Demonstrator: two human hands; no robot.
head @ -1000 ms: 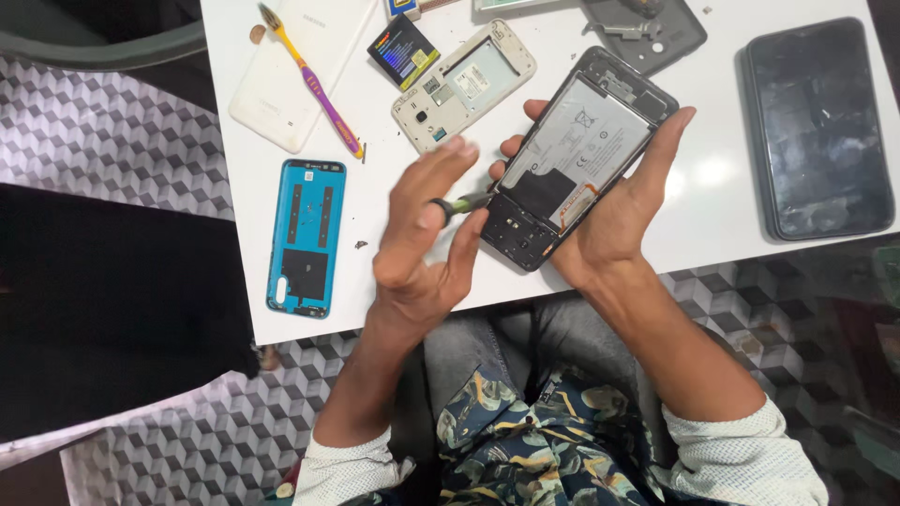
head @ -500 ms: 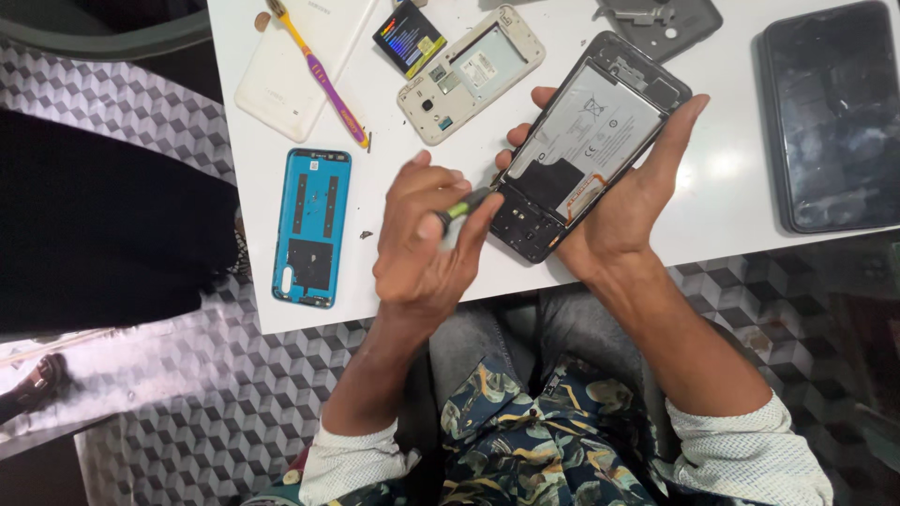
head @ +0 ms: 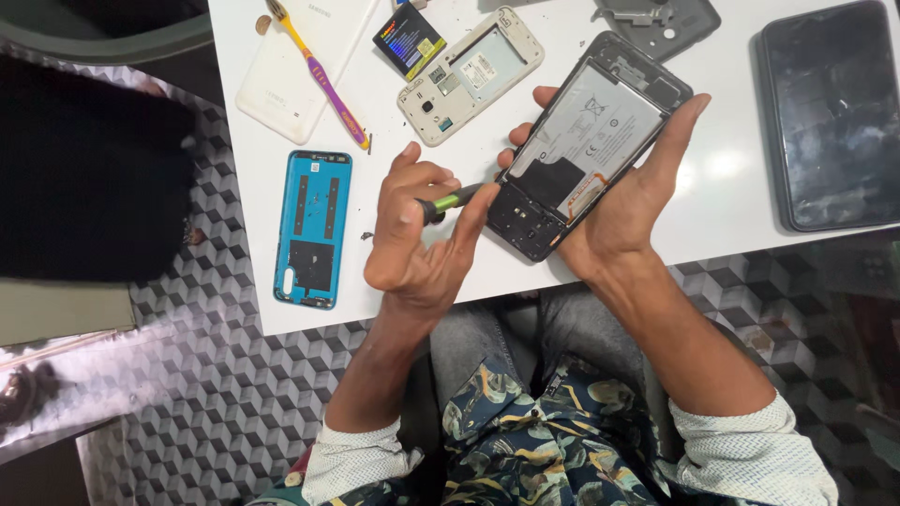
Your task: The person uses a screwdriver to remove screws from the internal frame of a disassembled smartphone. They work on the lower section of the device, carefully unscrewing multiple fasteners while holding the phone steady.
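The left hand (head: 417, 239) has eased its fingers apart since a moment ago, its grip still pinching the green-handled screwdriver (head: 450, 200), whose tip meets the opened phone (head: 589, 145). The right hand (head: 623, 201) clasps that phone tilted above the white bench (head: 722, 197).

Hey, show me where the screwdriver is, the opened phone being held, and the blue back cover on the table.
screwdriver (head: 452, 200), head view, on its green handle by the left hand's fingers.
opened phone (head: 589, 131), head view, on the pale battery.
blue back cover (head: 312, 228), head view, on its middle.
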